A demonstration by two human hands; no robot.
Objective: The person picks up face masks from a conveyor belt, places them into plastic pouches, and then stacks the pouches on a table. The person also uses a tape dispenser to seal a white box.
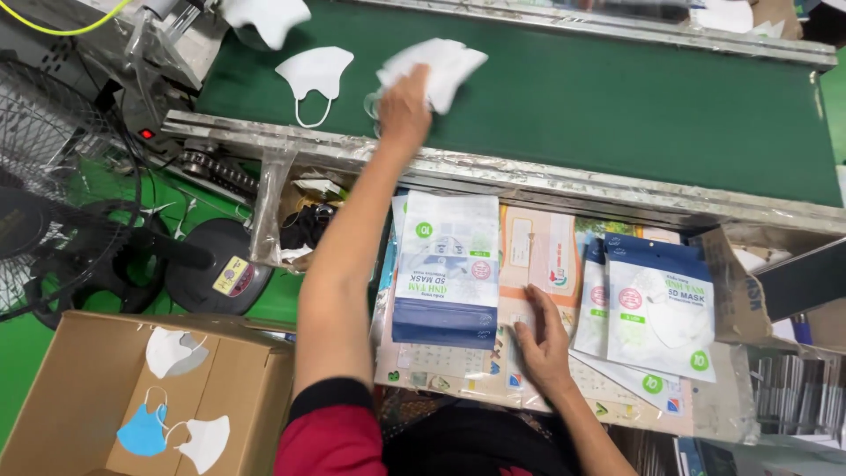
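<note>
My left hand [404,107] reaches out over the green conveyor belt [617,106] and grips a stack of white face masks [436,69]. One white mask [315,75] lies alone on the belt to its left, and another white mask [264,18] sits at the belt's far left end. My right hand [544,339] rests flat, fingers spread, on a cardboard-covered work surface [529,256] between a stack of blue-and-white mask pouches [447,269] and a second pile of pouches [661,308].
A cardboard box [88,397] at lower left carries two white masks and a blue mask on its flaps. A black floor fan [53,229] stands at left on the green floor. The belt's metal frame [529,181] runs between belt and work surface.
</note>
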